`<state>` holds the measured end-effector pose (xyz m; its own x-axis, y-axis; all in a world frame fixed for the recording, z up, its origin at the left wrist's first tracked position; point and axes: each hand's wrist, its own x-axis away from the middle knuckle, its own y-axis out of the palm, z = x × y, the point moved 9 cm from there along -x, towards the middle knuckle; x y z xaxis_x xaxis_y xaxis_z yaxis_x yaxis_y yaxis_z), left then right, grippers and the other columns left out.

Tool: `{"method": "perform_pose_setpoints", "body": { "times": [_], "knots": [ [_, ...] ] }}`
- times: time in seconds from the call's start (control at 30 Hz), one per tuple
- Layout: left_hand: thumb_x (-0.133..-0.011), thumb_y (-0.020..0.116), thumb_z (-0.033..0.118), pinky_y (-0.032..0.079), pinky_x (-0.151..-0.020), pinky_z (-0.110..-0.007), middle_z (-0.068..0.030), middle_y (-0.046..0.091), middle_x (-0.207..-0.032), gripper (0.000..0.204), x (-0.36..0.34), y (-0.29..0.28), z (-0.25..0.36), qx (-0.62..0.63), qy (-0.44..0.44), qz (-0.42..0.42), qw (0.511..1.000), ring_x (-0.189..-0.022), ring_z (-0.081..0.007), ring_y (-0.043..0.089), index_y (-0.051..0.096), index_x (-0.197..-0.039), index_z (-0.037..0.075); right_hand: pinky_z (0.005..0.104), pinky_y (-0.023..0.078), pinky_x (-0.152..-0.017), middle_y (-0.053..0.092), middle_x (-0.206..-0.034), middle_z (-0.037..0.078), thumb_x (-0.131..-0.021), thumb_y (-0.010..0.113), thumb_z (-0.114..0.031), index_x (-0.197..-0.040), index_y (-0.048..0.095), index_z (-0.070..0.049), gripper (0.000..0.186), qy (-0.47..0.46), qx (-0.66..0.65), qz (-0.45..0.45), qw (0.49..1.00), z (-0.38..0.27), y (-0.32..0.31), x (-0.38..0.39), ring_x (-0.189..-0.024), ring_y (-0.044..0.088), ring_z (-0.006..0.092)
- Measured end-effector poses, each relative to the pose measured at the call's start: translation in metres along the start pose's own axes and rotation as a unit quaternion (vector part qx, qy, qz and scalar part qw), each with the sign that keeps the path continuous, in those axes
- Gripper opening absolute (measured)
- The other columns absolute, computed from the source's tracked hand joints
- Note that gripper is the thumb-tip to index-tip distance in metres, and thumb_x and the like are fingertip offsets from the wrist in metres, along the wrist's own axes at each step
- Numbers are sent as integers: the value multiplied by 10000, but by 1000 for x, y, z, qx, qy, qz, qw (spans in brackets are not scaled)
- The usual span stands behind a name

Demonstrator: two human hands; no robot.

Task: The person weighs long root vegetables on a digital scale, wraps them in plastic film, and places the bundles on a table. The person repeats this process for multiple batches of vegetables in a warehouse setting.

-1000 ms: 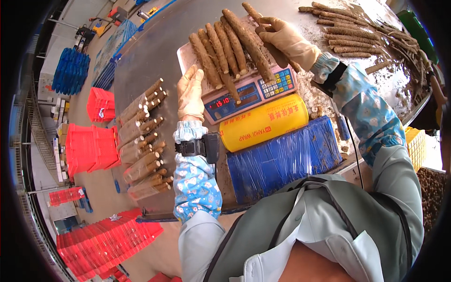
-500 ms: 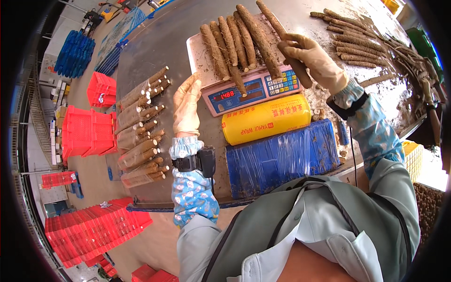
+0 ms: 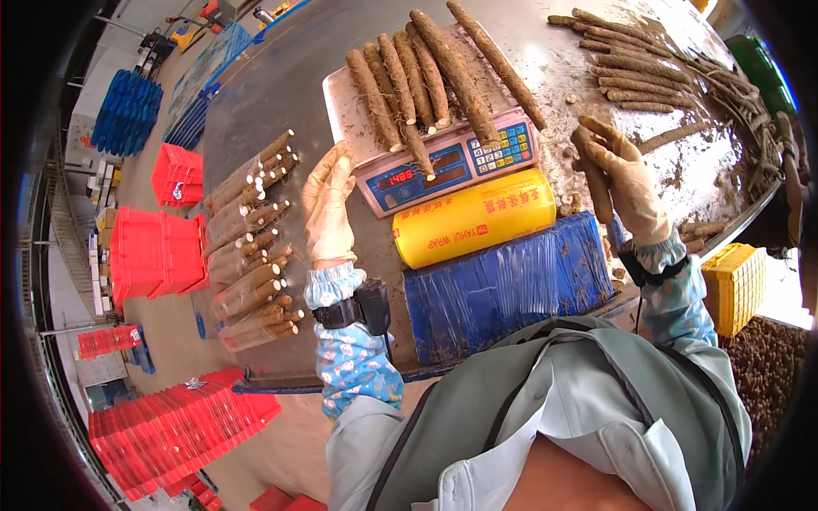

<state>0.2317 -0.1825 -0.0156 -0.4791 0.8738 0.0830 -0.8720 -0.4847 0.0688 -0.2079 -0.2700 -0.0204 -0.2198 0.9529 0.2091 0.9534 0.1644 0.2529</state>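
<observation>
My gloved right hand (image 3: 629, 183) grips a short dark-brown piece of yam (image 3: 594, 175), just right of the digital scale (image 3: 371, 189). Several long, rough yams (image 3: 456, 77) lie side by side on its tray, some overhanging the lit display and keypad. At the scale's left edge, my gloved left hand (image 3: 330, 209) is raised with loosely bent fingers and holds nothing visible. In front of the scale lies a yellow roll of plastic wrap (image 3: 477, 217), and nearer me a blue block covered in clear film (image 3: 511, 285).
Film-wrapped bundles of cut yams (image 3: 247, 243) line the table's left side. Loose yams (image 3: 639, 77) and thin roots (image 3: 733, 94) lie at the far right among soil crumbs. Red crates (image 3: 158, 255) stand on the floor to the left; a yellow crate (image 3: 733, 289) is at right.
My right hand has moved right and toward me with the short yam piece, away from the scale. The long yam beside it now rests on the scale's right side. My left hand stays nearby.
</observation>
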Motion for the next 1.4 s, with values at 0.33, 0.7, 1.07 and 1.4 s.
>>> {"method": "perform_pose_setpoints", "body": {
  "times": [0.33,0.7,1.07,1.4],
  "knots": [
    [-1031,655,248,494,-1003,-292,-125,672,-1346,444,32,1,0,20,-21,-7,1000,-1227,-186,639,602,-1405,13,292,564,-863,683,-1232,89,-1025,642,-140,-1447,533,-26,450,18,-29,112,993,31,-56,41,-956,677,171],
    [-1002,703,236,530,-1006,-326,-104,703,-1290,435,64,19,-11,79,-46,-36,995,-1157,-189,682,633,-1374,24,274,512,-818,680,-1072,38,-993,704,-218,-1483,457,12,595,53,-37,83,994,46,-39,49,-896,636,116],
    [-1001,699,236,554,-971,-333,-126,706,-1275,436,90,43,-33,109,-69,-59,990,-1157,-226,684,625,-1376,26,293,567,-817,670,-1121,79,-984,687,-122,-1365,547,32,434,82,-111,19,990,78,-22,49,-979,647,144],
    [-1008,678,161,579,-861,-273,-78,726,-1168,400,87,60,-25,46,-64,-78,994,-984,-156,698,620,-1382,30,206,523,-643,685,-1122,84,-917,681,-27,-1409,539,21,514,141,-40,-18,989,58,-6,57,-852,686,126]
  ]
}}
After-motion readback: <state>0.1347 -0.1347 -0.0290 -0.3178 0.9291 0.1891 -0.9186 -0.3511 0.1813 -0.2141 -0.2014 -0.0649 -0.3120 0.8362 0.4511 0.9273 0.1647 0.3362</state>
